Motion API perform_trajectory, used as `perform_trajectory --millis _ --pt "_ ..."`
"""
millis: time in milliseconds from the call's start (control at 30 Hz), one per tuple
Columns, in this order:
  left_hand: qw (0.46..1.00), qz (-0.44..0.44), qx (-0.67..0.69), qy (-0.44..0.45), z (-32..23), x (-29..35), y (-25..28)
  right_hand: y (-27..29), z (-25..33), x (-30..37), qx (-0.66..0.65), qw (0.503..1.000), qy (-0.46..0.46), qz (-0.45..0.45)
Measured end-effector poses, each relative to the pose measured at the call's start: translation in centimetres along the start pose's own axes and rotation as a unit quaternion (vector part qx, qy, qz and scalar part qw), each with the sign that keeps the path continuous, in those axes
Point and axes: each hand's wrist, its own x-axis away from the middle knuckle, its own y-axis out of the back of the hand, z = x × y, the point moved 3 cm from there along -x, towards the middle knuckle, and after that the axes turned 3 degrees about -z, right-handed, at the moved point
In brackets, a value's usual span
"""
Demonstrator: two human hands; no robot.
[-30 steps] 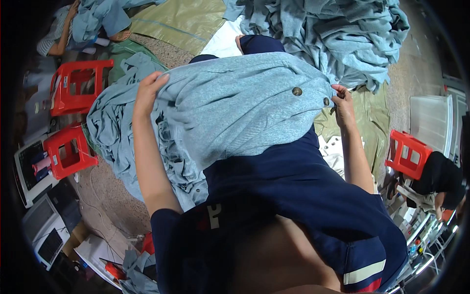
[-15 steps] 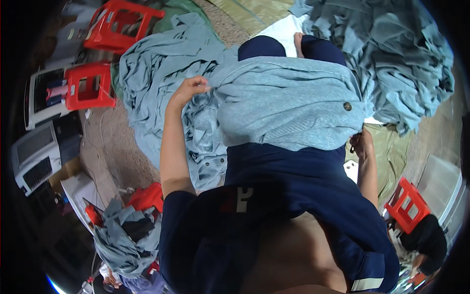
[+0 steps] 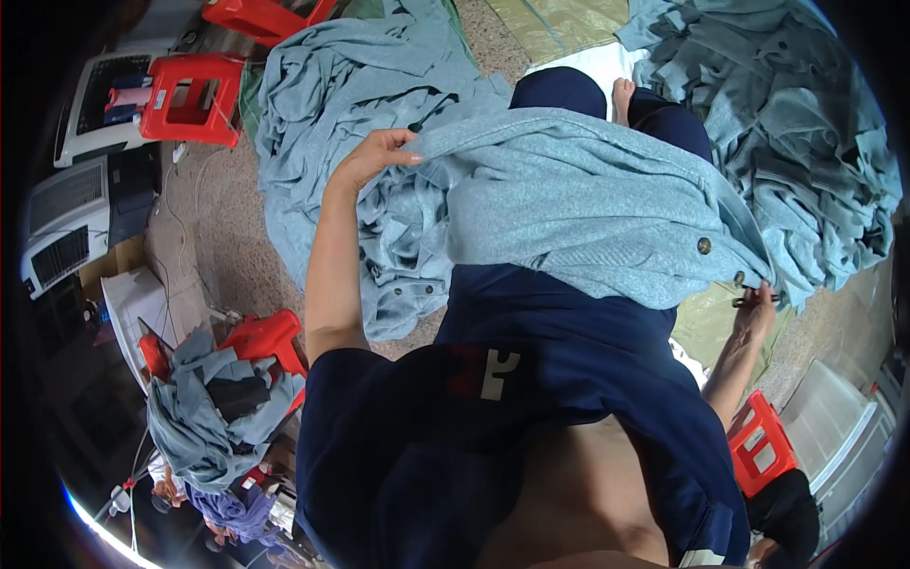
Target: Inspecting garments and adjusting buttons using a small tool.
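Observation:
A light blue-grey knit cardigan (image 3: 588, 204) with dark round buttons lies across my lap, its upper edge drawn taut. My left hand (image 3: 379, 156) pinches that edge at the left end, thumb and fingers pressed together. At the opposite end my right hand (image 3: 755, 313) grips the cardigan's buttoned corner. A small dark tool (image 3: 743, 302), perhaps thread snips, also shows at the right fingers; its shape is too small to make out. One button (image 3: 704, 247) sits on the cloth just left of the right hand.
Piles of similar garments lie on the left (image 3: 322, 180) and the right (image 3: 806, 161). Red stools (image 3: 194, 100) stand at the left, with another red stool (image 3: 763, 444) at lower right near a person in black. More cloth (image 3: 213, 408) covers a stool at lower left.
My right hand has moved outward and nearer, stretching the cardigan's right corner out, so another button shows. The left hand still pinches its end. The whole view has shifted.

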Motion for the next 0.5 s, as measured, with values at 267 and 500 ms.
perform_trajectory --millis 267,500 --pt "0.973 -0.144 0.131 -0.125 -5.7 -0.1 -0.4 -7.4 10.4 3.4 -0.017 0.951 0.308 0.038" --pt "0.971 0.091 0.096 -0.199 -22.2 4.8 -17.6 -23.3 11.7 20.8 0.167 0.650 0.603 0.430"
